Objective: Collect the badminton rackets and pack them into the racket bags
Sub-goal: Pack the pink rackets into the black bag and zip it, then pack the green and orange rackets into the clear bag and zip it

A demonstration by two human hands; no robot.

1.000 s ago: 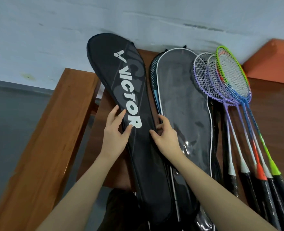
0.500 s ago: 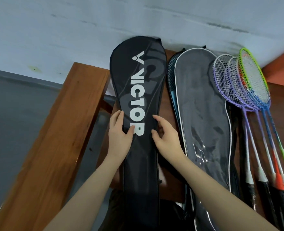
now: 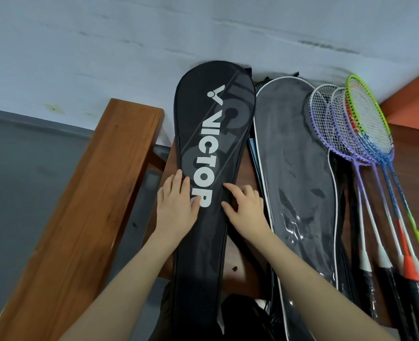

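Both hands on a black racket bag (image 3: 211, 148) lying on a wooden table (image 3: 415, 143).

Left hand (image 3: 176, 205) flat on the bag's left edge, fingers straight; right hand (image 3: 245, 207) on its right edge, fingers slightly bent, pressing, not gripping. Smooth black fabric, teardrop-shaped, white lettering. Just beside, a grey bag (image 3: 294, 168) with glossy clear plastic and white piping. Further right, overlapping stringed rackets (image 3: 351, 124) with purple, blue and green frames. Left, a wooden bench (image 3: 85, 205).

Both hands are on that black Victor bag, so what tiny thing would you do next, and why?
Probably find the zipper and open the black Victor bag: it looks closed, both the left hand and right hand rest on it, and the loose rackets lie unpacked to the right.
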